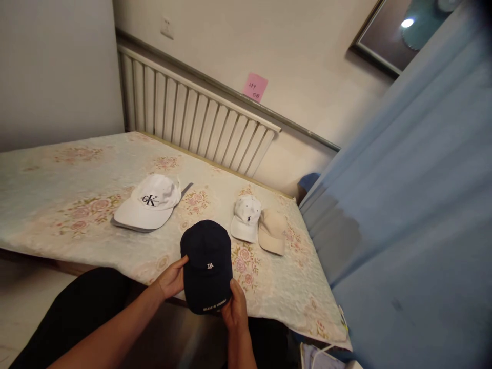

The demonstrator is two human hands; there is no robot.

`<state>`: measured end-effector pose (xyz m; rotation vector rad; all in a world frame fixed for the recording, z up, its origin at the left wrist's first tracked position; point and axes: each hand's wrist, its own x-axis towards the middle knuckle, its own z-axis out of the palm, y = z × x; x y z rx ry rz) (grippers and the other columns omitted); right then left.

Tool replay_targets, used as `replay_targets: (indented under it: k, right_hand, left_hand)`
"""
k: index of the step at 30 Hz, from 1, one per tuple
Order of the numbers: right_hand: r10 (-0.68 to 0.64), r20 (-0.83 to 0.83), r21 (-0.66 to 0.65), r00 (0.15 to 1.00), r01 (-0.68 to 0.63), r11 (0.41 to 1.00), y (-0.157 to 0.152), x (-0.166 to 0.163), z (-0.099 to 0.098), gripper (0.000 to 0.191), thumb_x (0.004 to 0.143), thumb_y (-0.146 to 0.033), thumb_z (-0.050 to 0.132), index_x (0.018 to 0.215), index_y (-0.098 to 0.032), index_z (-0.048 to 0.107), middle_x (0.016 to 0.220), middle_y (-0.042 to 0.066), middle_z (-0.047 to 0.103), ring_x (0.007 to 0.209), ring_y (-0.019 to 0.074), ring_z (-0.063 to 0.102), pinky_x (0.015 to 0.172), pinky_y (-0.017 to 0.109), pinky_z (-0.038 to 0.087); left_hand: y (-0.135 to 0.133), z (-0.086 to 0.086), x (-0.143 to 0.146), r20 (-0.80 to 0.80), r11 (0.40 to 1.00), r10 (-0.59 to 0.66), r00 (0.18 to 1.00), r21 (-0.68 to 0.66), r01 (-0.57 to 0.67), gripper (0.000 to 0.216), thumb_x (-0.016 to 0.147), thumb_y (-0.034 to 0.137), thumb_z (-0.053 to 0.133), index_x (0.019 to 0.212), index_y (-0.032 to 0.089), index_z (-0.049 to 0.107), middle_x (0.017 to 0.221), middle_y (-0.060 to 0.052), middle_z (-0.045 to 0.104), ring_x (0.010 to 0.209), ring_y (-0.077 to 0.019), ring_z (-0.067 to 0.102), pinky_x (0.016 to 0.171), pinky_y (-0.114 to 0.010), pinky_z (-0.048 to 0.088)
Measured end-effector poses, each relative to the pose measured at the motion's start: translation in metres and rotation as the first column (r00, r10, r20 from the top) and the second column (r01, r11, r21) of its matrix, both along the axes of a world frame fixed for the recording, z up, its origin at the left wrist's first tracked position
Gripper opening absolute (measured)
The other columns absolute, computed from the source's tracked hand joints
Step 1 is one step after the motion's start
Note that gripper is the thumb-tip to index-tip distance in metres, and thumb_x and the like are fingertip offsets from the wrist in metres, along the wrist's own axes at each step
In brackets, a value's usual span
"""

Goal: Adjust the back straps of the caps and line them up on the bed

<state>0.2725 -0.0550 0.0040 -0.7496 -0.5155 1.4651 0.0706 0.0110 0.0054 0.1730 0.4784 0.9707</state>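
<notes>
A dark navy baseball cap (pixel 207 246) is held up between my two hands at the bed's near edge, its brim pointing down toward me. Small white letters mark its front, and a line of text runs along the brim. My left hand (pixel 172 278) grips the cap's left side, fingers partly hidden behind it. At the lower right, my right hand (pixel 236 306) is closed on the brim's edge. A white cap (pixel 151 202) with black letters lies to the left on the bed. To the right, a smaller white cap (pixel 246 218) rests against a beige cap (pixel 272 230).
The bed (pixel 88 174) has a floral cover. Behind it are a white radiator (pixel 192 113) and a wall with a pink note (pixel 255 87). A blue curtain (pixel 403 220) hangs along the right, beside a framed picture (pixel 384 36). Below the bed's right corner sits a light-coloured object (pixel 319 357).
</notes>
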Motion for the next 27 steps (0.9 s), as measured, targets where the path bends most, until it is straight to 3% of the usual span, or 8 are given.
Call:
replay_targets:
  k: [7, 15, 27]
  right_hand:
    - [0.006, 0.011, -0.004, 1.0, -0.006, 1.0, -0.0012, -0.0005, 0.0021, 0.041, 0.082, -0.035, 0.065, 0.115, -0.01, 0.066, 0.111, 0.013, 0.071, 0.114, 0.0263, 0.062, 0.106, 0.046, 0.042]
    - [-0.001, -0.03, -0.003, 1.0, 0.0, 1.0, -0.0006, -0.0001, -0.001, 0.039, 0.08, -0.034, 0.067, 0.113, -0.011, 0.067, 0.112, 0.012, 0.071, 0.114, 0.0256, 0.062, 0.108, 0.045, 0.039]
    - [-0.007, -0.005, -0.009, 1.0, 0.007, 1.0, -0.0019, -0.0006, 0.0025, 0.04, 0.08, -0.034, 0.067, 0.114, -0.011, 0.067, 0.112, 0.013, 0.071, 0.114, 0.0264, 0.062, 0.108, 0.047, 0.039]
  left_hand:
    - [-0.0012, 0.0032, -0.0005, 0.0, 1.0, -0.014, 1.0, 0.003, 0.014, 0.032, 0.089, 0.018, 0.054, 0.117, 0.003, 0.06, 0.096, -0.017, 0.074, 0.092, -0.0291, 0.071, 0.09, -0.04, 0.051]
    - [0.0006, -0.0026, -0.0017, 0.046, 0.999, -0.024, 0.999, -0.026, 0.025, 0.047, 0.089, 0.02, 0.053, 0.133, 0.005, 0.05, 0.098, -0.017, 0.074, 0.09, -0.0297, 0.071, 0.092, -0.042, 0.05]
    - [-0.002, 0.0053, -0.0012, 0.025, 0.999, -0.038, 0.999, -0.029, 0.038, 0.052, 0.09, 0.021, 0.053, 0.137, 0.001, 0.044, 0.099, -0.019, 0.074, 0.09, -0.0305, 0.071, 0.093, -0.042, 0.049]
